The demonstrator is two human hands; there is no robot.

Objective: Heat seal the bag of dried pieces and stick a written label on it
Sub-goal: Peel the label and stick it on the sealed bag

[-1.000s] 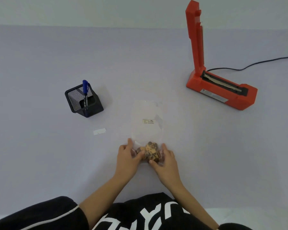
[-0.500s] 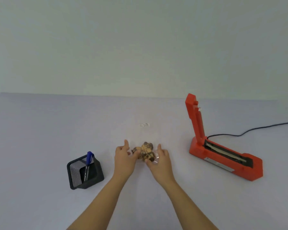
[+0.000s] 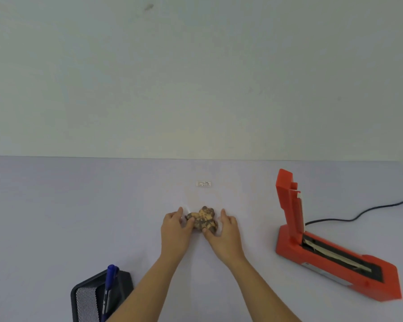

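Note:
A clear plastic bag (image 3: 204,196) lies flat on the pale table, almost invisible, with a small printed sticker (image 3: 203,183) on its far part. A clump of brown and tan dried pieces (image 3: 203,220) sits at the bag's near end. My left hand (image 3: 175,226) and my right hand (image 3: 226,230) press in on either side of the clump, fingers gripping the bag's bottom. The orange heat sealer (image 3: 330,247) stands at the right with its lid raised upright. A blue pen (image 3: 108,289) stands in the black mesh holder (image 3: 96,296) at the lower left.
The sealer's black cable (image 3: 363,213) runs off to the right edge. A plain wall rises behind the table's far edge (image 3: 196,158).
The camera has tilted up, so the wall fills the top and the white label strip beside the pen holder has left the view. Both hands stay on the bag's bottom end.

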